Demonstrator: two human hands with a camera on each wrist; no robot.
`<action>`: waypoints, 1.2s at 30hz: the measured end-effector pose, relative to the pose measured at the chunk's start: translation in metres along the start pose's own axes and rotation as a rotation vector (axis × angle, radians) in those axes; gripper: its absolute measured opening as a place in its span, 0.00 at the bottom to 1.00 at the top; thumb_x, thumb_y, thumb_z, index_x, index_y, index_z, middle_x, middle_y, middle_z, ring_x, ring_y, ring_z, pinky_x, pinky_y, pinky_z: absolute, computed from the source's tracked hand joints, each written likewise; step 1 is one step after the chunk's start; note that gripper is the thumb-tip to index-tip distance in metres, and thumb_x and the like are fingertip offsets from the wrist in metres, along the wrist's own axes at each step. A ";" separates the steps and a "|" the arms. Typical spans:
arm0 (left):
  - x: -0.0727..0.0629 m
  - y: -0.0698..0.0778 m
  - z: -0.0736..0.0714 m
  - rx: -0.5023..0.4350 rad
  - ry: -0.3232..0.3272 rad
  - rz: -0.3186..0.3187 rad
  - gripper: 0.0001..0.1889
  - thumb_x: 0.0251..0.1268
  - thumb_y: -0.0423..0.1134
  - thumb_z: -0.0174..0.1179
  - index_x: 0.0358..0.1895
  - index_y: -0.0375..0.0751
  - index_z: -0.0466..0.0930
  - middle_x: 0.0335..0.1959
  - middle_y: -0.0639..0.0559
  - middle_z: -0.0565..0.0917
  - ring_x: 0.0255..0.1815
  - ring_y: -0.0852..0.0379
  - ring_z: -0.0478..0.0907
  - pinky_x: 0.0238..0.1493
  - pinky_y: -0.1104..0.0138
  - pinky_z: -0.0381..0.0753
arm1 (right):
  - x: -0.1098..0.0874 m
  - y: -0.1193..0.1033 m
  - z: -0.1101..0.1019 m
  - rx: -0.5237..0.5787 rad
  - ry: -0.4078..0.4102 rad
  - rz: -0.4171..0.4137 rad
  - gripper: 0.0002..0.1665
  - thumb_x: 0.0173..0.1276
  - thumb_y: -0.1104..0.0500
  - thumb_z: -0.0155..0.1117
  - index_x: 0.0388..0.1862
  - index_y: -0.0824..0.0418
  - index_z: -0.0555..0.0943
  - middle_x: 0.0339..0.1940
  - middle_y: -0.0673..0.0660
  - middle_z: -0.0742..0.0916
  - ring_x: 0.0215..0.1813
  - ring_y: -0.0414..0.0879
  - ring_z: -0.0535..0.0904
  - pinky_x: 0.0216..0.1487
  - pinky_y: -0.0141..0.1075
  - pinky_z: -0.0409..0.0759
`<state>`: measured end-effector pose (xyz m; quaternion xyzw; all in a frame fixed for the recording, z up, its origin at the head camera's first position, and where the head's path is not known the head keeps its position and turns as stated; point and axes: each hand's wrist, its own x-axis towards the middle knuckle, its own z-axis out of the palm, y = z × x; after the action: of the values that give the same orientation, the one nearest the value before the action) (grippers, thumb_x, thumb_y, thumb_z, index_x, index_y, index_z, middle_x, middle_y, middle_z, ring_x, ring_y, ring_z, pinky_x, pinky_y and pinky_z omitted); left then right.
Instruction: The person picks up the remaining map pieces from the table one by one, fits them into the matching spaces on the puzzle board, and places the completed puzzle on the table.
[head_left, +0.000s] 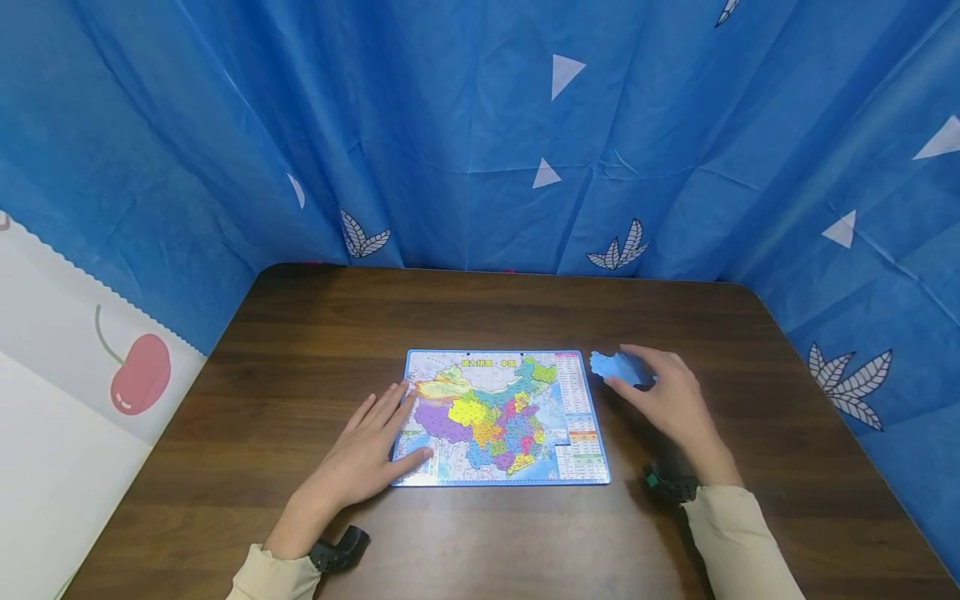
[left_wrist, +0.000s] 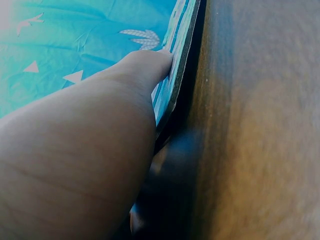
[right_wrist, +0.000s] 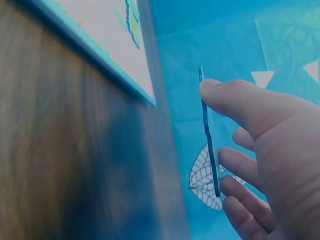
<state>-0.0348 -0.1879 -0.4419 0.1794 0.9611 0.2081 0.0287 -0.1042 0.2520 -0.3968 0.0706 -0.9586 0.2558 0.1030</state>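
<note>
- I see the thin, light-blue, irregular puzzle piece (head_left: 615, 367) just right of the board's upper right corner; the right hand (head_left: 671, 396) covers its right part, so its full outline escapes me.
- My right wrist view shows that piece edge-on, as a thin dark line; which fingers bear on it is hard to make out.
- On the left wrist view, the hand's own bulk hides most of its fingers, and the board is cut off.
- Right fingers: clamped on the piece, thumb against the others, holding it off the tabletop.
- Left hand (head_left: 363, 457): fingers spread apart, resting on the left edge of the blue-rimmed rectangular map board (head_left: 495, 482).
- Seen from the head, the piece's visible length slants from upper left to lower right; the board's long axis runs left to right, heading at the far edge.
- A narrow gap separates piece and board; dark brown wood-grain tabletop (head_left: 495, 312) stretches behind them to the blue patterned curtain (head_left: 465, 125).
</note>
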 end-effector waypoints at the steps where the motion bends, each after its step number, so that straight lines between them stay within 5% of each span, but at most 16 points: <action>1: 0.000 0.000 0.000 0.000 0.000 0.000 0.49 0.68 0.70 0.56 0.82 0.42 0.57 0.85 0.45 0.52 0.86 0.44 0.48 0.83 0.43 0.46 | 0.001 -0.002 0.000 -0.002 -0.001 -0.004 0.39 0.65 0.40 0.75 0.69 0.58 0.78 0.67 0.65 0.82 0.66 0.65 0.75 0.61 0.65 0.79; 36: -0.001 0.000 0.001 0.002 0.018 0.008 0.49 0.68 0.69 0.57 0.82 0.41 0.57 0.85 0.45 0.52 0.85 0.44 0.49 0.83 0.44 0.46 | 0.035 -0.071 0.027 0.095 -0.031 -0.207 0.35 0.62 0.48 0.80 0.66 0.56 0.81 0.64 0.59 0.85 0.66 0.57 0.75 0.61 0.58 0.81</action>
<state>-0.0339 -0.1882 -0.4430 0.1816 0.9607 0.2090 0.0191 -0.1294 0.1745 -0.3773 0.1780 -0.9345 0.2879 0.1105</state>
